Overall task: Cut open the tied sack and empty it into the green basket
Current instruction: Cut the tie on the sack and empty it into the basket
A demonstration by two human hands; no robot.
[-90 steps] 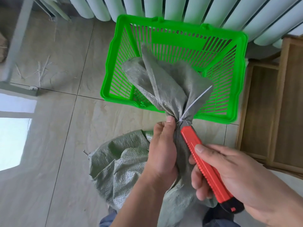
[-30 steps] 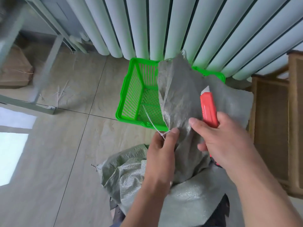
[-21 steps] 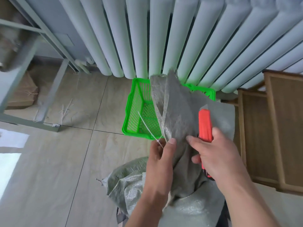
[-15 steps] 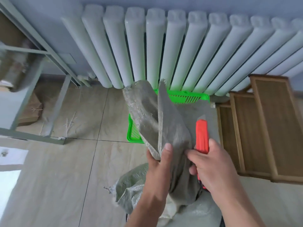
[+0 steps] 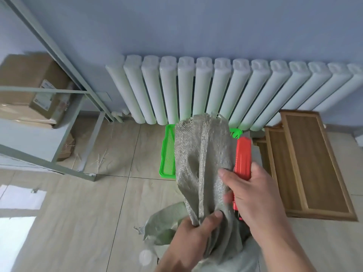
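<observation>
I am pinching the sack (image 5: pixel 202 154) neck in my left hand (image 5: pixel 196 230), my right hand (image 5: pixel 253 193) gripping the red knife (image 5: pixel 242 158) plus cloth, and judging I should stow the blade, then tip over the green basket (image 5: pixel 168 152) behind.

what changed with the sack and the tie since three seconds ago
The white tie that cinched the grey woven sack is gone and the neck now stands loose. The left hand has shifted lower on the neck. The right hand still holds the red utility knife, now pointing up. The green plastic basket stays by the radiator.
</observation>
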